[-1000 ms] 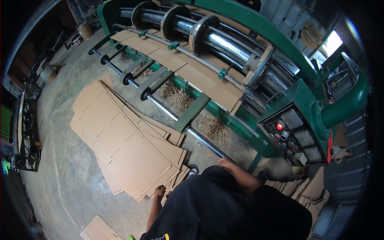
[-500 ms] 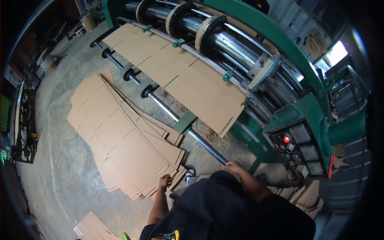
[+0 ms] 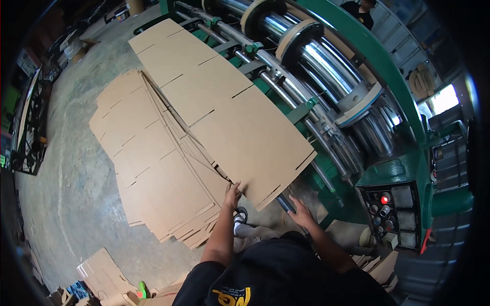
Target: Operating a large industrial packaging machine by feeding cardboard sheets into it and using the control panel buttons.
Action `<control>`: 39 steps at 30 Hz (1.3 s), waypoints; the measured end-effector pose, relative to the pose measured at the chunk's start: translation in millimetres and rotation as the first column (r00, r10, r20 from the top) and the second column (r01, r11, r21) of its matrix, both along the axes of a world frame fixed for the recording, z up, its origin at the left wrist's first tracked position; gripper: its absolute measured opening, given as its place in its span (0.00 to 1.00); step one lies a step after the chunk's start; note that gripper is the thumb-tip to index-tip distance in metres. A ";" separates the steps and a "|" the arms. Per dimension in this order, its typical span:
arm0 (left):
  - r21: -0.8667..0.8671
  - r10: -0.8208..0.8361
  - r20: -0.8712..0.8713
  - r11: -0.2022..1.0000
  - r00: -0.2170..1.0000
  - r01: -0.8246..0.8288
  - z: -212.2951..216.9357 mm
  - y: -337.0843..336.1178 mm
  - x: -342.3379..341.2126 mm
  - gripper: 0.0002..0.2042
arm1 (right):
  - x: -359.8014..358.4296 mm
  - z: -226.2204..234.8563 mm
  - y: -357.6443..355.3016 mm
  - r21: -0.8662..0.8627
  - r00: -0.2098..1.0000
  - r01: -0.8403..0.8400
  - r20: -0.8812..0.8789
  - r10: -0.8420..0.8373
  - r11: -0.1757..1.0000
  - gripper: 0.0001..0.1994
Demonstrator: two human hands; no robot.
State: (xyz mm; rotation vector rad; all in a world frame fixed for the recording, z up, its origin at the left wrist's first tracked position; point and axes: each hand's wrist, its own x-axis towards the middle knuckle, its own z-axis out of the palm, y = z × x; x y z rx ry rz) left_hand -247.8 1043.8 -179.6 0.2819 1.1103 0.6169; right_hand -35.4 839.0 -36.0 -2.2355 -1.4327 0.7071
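Note:
A long brown cardboard sheet (image 3: 219, 97) with cut slots lies slantwise beside the rollers of a green machine (image 3: 390, 173). At its near left edge is my left hand (image 3: 233, 195), fingers bent and closed on the border; their undersides are hidden. My right hand (image 3: 302, 212) is open just beyond the sheet's near end, with thumb and fingers apart, close to a dark metal bar (image 3: 285, 203). Most of that bar is hidden under the sheet. Left of the sheet, a fanned stack of similar slotted cardboard (image 3: 153, 158) rests on the concrete floor.
Shiny rollers with ring collars (image 3: 326, 64) line the machine's far side. A control panel (image 3: 390, 217) with a lit red button stands at the right. Cardboard pieces (image 3: 109, 275) lie at the lower left. Another person (image 3: 361, 13) is at the top right.
The sheet has come away from the rollers, leftward over the bar toward the stack. My left hand has risen from beside the stack to the sheet's edge. My right hand has let go of the bar.

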 end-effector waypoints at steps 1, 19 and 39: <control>-0.003 0.015 -0.007 1.000 1.000 -0.015 -2.6 0.7 -7.6 0.24 | -9.4 11.3 12.4 -0.003 1.000 -0.015 -0.007 0.015 1.000 0.30; 0.596 0.173 -0.282 0.802 0.944 0.031 222.5 -21.8 -197.6 0.27 | -174.3 70.6 51.9 0.288 0.939 0.046 -0.339 0.057 0.956 0.15; -0.322 -0.509 -0.860 0.594 0.034 0.737 -88.5 -121.7 -456.6 0.26 | -228.4 -93.5 24.0 -0.635 0.693 -0.103 -0.598 -0.403 0.765 0.15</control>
